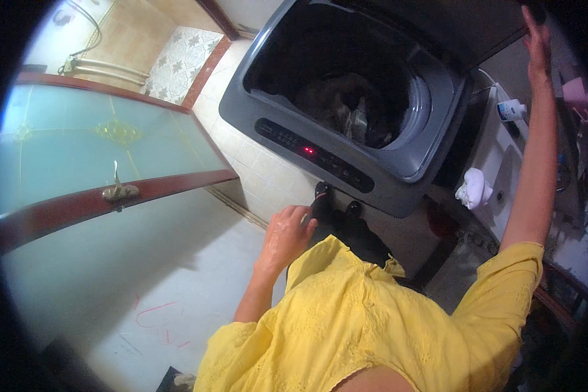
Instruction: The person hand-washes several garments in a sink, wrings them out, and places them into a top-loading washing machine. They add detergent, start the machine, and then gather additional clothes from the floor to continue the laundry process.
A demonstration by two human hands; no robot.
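My left hand (285, 236) hangs in front of the yellow shirt, below the washing machine's front edge, its fingers loosely bent; whether anything is in it I cannot tell. Raised far to the upper right, my right hand (538, 46) is beside the dark upright lid area, fingers spread, with no held thing visible. Between them stands a grey top-loading washing machine (294, 142) with its drum uncovered. Dark laundry (340, 100) with a lighter piece lies in the drum. Red lights glow on its control panel (313, 154).
A frosted glass door (68, 127) with a metal handle (121, 192) stands ajar at left. At right, a white sink (501, 166) bears a crumpled white cloth (474, 189) and a white bottle (511, 110). Something pink (575, 92) is near the right rim.
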